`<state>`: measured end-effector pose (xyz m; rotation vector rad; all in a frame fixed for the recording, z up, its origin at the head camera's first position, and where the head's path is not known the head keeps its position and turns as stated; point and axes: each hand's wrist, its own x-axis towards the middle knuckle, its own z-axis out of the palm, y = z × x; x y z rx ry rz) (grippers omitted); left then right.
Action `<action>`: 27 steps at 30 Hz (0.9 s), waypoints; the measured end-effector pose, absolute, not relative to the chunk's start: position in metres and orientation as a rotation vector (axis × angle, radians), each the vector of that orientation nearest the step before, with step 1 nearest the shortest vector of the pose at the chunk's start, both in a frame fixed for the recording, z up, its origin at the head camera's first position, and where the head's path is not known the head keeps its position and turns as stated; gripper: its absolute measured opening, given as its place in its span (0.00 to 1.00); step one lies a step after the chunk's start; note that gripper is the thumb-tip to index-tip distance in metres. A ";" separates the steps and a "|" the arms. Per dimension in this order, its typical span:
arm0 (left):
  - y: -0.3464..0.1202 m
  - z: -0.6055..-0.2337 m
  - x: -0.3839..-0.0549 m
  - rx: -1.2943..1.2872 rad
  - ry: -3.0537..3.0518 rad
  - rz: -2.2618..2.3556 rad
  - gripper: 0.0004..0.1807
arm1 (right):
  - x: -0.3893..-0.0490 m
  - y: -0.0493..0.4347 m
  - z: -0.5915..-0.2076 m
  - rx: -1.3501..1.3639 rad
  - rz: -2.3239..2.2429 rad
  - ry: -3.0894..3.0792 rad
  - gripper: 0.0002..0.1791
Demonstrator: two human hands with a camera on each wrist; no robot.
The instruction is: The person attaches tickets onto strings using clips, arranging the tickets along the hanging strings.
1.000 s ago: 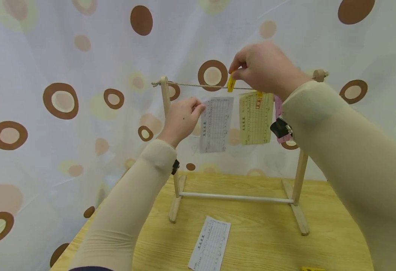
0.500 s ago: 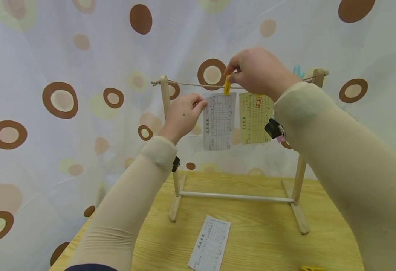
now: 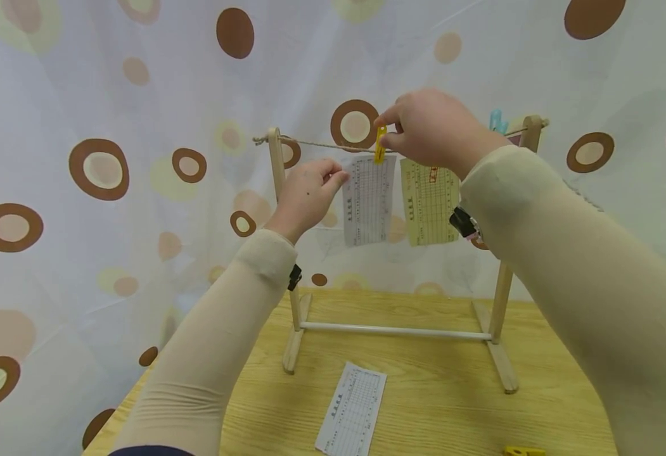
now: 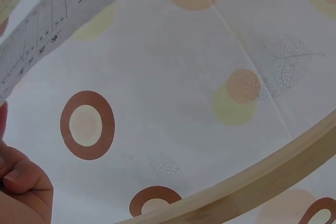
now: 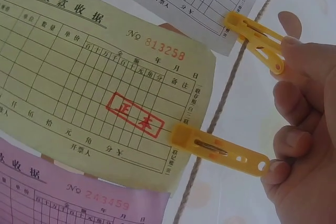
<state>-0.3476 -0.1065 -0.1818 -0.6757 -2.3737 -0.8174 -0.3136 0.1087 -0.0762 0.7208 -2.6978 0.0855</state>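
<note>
My left hand point(image 3: 308, 196) pinches the upper left edge of a white receipt slip point(image 3: 369, 201) just under the rope. With thumb and fingertips, my right hand point(image 3: 432, 130) pinches a yellow clothespin point(image 3: 380, 147). In the right wrist view this clothespin point(image 5: 256, 39) straddles the rope point(image 5: 223, 95), its tip over the white slip's corner. Beside it, a second yellow clothespin point(image 5: 220, 150) clips a yellow receipt slip point(image 5: 121, 87) to the rope. A pink receipt slip point(image 5: 79, 192) hangs beyond. In the left wrist view my left hand point(image 4: 23, 187) shows only partly.
The rope runs between the posts of a wooden stand point(image 3: 498, 304) with a white crossbar point(image 3: 395, 330). A light blue clothespin point(image 3: 498, 121) sits near the right post. Another white slip point(image 3: 352, 410) and a yellow clothespin point(image 3: 523, 451) lie on the wooden table point(image 3: 435, 380).
My right hand has come down and slightly left with the clothespin, which now overlaps the white slip's top edge. The white slip rose slightly and shifted right in my left hand.
</note>
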 end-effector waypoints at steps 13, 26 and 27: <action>-0.110 -0.188 -0.346 -0.681 -2.380 -0.913 0.17 | -0.304 0.118 -0.088 0.663 0.127 -2.567 0.32; -0.121 -0.194 -0.337 -0.689 -2.374 -0.894 0.19 | -0.279 0.135 -0.106 0.718 0.171 -2.428 0.27; -0.122 -0.194 -0.336 -0.695 -2.372 -0.888 0.19 | -0.277 0.136 -0.108 0.725 0.175 -2.417 0.27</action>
